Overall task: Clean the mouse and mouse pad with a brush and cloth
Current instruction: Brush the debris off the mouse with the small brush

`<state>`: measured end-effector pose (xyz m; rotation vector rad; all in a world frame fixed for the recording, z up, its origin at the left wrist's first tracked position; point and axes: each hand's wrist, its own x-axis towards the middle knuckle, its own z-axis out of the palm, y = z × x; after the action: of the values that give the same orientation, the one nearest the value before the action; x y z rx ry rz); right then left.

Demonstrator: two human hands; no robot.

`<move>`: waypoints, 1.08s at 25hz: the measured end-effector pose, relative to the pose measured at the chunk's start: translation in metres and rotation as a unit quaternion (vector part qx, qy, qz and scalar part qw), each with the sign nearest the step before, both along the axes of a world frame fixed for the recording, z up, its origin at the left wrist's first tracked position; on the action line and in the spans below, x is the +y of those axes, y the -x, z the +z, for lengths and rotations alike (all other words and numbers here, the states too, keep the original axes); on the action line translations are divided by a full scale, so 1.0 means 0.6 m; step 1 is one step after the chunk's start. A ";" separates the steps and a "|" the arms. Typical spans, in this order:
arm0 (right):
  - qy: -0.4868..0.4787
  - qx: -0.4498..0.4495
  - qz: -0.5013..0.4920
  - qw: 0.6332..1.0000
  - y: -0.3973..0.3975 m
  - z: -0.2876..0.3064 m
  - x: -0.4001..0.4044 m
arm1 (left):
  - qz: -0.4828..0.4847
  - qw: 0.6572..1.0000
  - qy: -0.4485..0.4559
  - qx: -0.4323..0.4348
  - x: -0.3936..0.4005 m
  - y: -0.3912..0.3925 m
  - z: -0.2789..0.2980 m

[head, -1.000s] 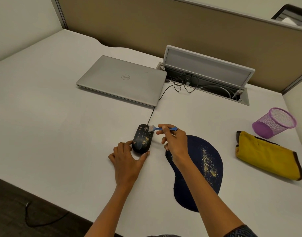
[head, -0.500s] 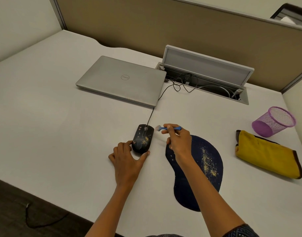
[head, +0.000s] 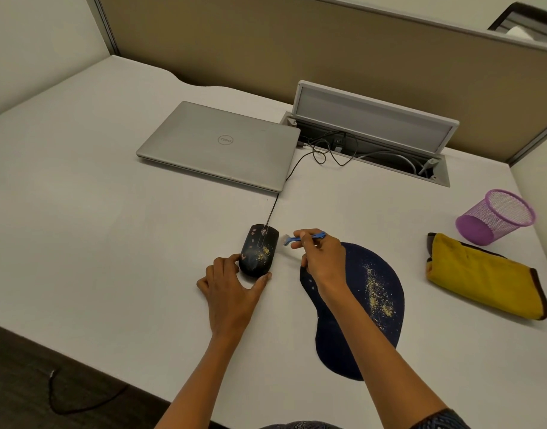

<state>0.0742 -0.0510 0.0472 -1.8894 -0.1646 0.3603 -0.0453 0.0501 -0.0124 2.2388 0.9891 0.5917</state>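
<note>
The right hand (head: pixel 323 258) is pinching a small blue brush (head: pixel 304 238) with curled fingers, its pale bristle end hanging just beside the black wired mouse (head: pixel 259 250) and apart from it, while the left hand (head: pixel 232 284) is cupping the mouse's near end between thumb and fingers. A second ago the bristles were lying on the mouse's front — now they are sitting off to its right, yellow crumbs still speckling the mouse and the dark blue mouse pad (head: pixel 371 301). The right wrist is covering the pad's left edge, and the blurred bristles are hard to make out — the yellow cloth (head: pixel 482 277) is lying well apart on the white desk (head: pixel 95 243).
</note>
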 end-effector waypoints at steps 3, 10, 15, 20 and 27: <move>-0.048 0.011 0.012 0.999 -0.001 0.005 -0.004 | 0.000 1.000 0.003 0.002 0.001 0.000 0.001; -0.046 -0.006 0.021 0.999 0.004 0.011 -0.005 | 0.000 1.000 0.010 0.002 0.001 0.000 0.001; -0.005 -0.012 0.025 1.000 0.007 0.010 -0.002 | -0.004 1.000 0.002 -0.001 -0.001 -0.001 0.002; -0.016 -0.016 0.074 0.997 0.011 0.011 0.003 | -0.003 1.000 0.001 0.000 0.001 0.000 0.001; 0.005 -0.070 0.082 0.994 0.020 0.014 0.004 | -0.012 1.000 0.003 -0.002 0.001 0.001 0.002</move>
<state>0.0624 -0.0483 0.0553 -1.9166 -0.4144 0.3386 -0.0460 0.0507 -0.0110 2.2409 0.9579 0.5827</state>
